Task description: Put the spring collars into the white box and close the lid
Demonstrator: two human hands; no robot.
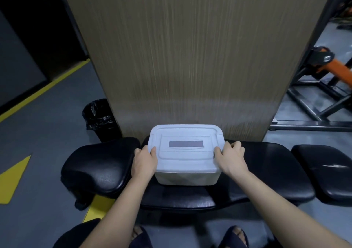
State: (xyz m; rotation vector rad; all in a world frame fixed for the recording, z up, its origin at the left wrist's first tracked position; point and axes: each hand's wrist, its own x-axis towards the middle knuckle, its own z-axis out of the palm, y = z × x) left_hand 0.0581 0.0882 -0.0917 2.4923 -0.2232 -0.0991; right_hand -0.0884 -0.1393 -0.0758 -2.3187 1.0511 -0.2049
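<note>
The white box stands on a black padded bench, with its lid lying flat on top. A grey rectangle marks the middle of the lid. My left hand grips the lid's left edge, thumb on top. My right hand grips the lid's right edge the same way. No spring collars are visible; the box's inside is hidden by the lid.
A brown wood-grain pillar rises right behind the box. A black lined bin stands on the floor at the left. Black and orange gym equipment fills the right. Yellow floor markings lie at the left. My sandalled feet are below the bench.
</note>
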